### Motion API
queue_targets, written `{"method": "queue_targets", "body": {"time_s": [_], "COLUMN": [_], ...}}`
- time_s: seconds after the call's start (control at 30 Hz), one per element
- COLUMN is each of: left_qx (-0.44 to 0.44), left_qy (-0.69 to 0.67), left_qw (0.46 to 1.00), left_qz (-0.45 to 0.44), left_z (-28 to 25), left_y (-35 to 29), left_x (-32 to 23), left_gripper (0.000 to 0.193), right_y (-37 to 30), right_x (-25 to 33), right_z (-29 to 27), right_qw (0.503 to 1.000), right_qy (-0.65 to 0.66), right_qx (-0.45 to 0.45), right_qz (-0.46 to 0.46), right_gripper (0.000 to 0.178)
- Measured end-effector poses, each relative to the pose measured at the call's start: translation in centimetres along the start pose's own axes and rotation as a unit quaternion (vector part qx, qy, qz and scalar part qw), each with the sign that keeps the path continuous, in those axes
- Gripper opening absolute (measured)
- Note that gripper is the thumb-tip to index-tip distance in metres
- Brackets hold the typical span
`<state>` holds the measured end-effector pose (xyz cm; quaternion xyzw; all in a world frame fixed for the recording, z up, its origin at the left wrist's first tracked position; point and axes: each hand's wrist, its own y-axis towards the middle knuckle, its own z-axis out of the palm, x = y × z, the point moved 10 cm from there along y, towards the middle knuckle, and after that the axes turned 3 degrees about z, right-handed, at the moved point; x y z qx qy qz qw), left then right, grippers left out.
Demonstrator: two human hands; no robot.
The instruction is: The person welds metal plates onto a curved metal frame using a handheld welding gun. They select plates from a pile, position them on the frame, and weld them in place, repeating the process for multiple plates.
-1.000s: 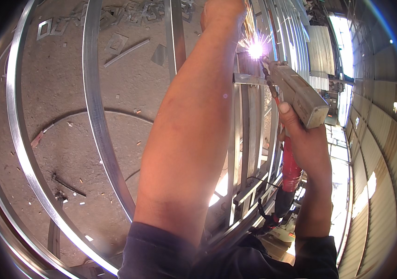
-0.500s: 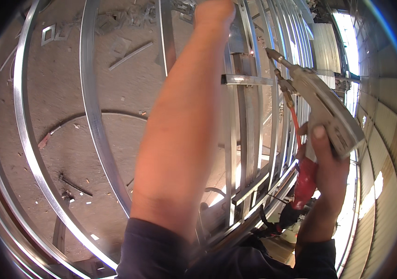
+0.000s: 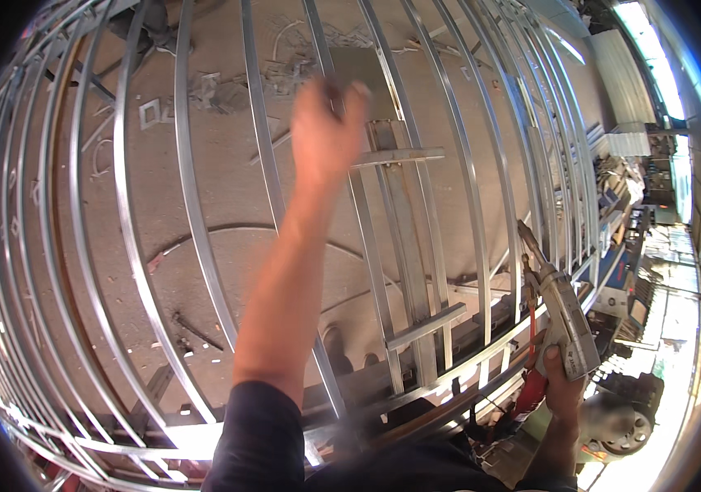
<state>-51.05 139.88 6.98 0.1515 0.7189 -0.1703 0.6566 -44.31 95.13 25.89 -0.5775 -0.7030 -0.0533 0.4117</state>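
Note:
My right hand (image 3: 562, 384) is wrapped round the grey body of a handheld welding gun (image 3: 565, 316). The gun's narrow nozzle points up and away to the left, and a thin red line and a red grip part run along its side. My left arm stretches out over a frame of parallel metal bars (image 3: 194, 197). Motion blurs my left hand (image 3: 326, 135), which is beside one bar with thumb and fingers curled; whether it holds anything is not clear. Just right of it, a short square tube (image 3: 404, 156) lies across the bars.
Another short tube (image 3: 426, 326) crosses the bars nearer me, over a wider metal strip (image 3: 408, 262). Beneath the frame are a curved hose (image 3: 219, 227) and scattered metal scraps (image 3: 211, 92). A round wheel-like part (image 3: 625, 428) stands at the lower right. Corrugated sheets (image 3: 623, 78) stand far right.
The view has shifted, showing more of the frame. My left hand has come back from the top edge and now appears fully, lower and further left. The welding gun sits lower, still in my right hand.

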Motion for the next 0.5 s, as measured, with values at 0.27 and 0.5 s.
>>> {"method": "queue_targets", "body": {"time_s": [0.27,0.5], "left_qx": [0.104,0.172], "left_qy": [0.016,-0.126], "left_qw": [0.957,0.913], "left_qz": [-0.270,-0.349], "left_z": [8.7,9.7], "left_y": [-21.0,-18.4], "left_x": [5.5,-5.1], "left_gripper": [0.086,0.089], "right_y": [-0.5,-0.4], "right_x": [-2.8,-2.1], "right_z": [-4.5,-6.2], "right_qw": [0.993,0.988], "right_qy": [0.086,0.051], "right_qx": [0.032,0.108], "right_qz": [-0.067,-0.100], "right_gripper": [0.021,0.031]}}
